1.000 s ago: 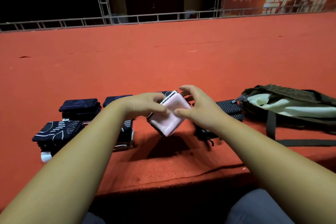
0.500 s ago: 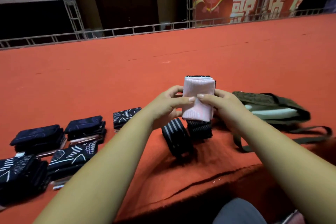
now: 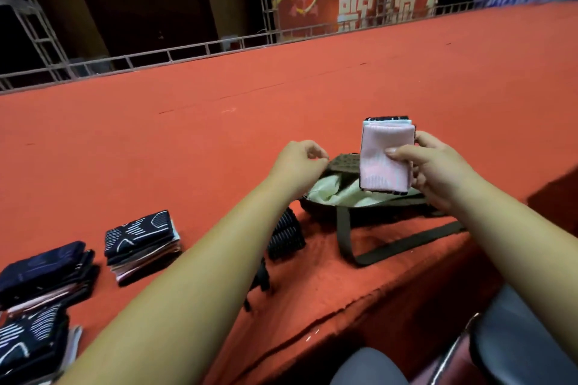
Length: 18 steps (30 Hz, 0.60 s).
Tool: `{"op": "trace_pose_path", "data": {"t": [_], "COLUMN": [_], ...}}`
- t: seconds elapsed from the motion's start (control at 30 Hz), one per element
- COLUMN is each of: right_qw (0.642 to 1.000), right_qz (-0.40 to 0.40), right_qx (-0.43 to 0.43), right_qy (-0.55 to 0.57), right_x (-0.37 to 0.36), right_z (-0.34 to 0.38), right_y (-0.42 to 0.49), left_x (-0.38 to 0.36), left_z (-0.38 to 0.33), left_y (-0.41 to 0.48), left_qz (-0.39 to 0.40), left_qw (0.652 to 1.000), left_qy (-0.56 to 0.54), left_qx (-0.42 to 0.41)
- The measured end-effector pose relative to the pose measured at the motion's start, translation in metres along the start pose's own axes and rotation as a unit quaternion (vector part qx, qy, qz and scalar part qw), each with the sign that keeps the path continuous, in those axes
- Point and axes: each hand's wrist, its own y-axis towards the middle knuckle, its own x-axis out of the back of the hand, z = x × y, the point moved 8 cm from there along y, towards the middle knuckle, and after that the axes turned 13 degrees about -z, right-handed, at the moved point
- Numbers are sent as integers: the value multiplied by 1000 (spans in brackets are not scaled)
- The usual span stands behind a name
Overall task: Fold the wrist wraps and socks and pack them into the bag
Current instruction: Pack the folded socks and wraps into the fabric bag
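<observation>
— What's changed?
— The left hand [image 3: 297, 162] has let go of the bundle [image 3: 386, 159]; it now pinches the bag [image 3: 342, 163] rim.
— And the bundle?
— The right hand [image 3: 438, 172] grips it just above the open bag. Packing looks next.

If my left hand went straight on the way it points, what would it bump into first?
The bag: the left hand points its curled fingers at the dark green rim beside them, perhaps touching it. Depth is unclear.

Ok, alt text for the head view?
The right hand holds a folded pink bundle above an open olive bag on a red surface; the left hand pinches the bag's rim. Folded dark stacks lie left.
</observation>
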Motion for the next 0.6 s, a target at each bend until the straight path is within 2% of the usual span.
{"op": "trace_pose_path", "data": {"t": [0.13,0.27,0.33,0.47,0.6], "right_qw": [1000,1000,1000,998,992], "right_qz": [-7,4,21,54,80], "right_qx": [-10,-11,-14,-2,-14], "right_qy": [-12,-21,-11,33,92], "right_x": [18,22,21,13,-9], "right_z": [-10,-20,-24,-22,-23], "right_y": [13,17,19,24,29], "left_x": [-44,-70,-75,-83,-87], "left_z": [0,17,24,28,17], "left_y": [13,17,21,25,30], "left_qz": [82,149,163,183,173], "left_qw": [978,954,954,969,983], "left_qy": [168,251,245,167,65], "left_qx": [-88,-72,-52,-9,-3]}}
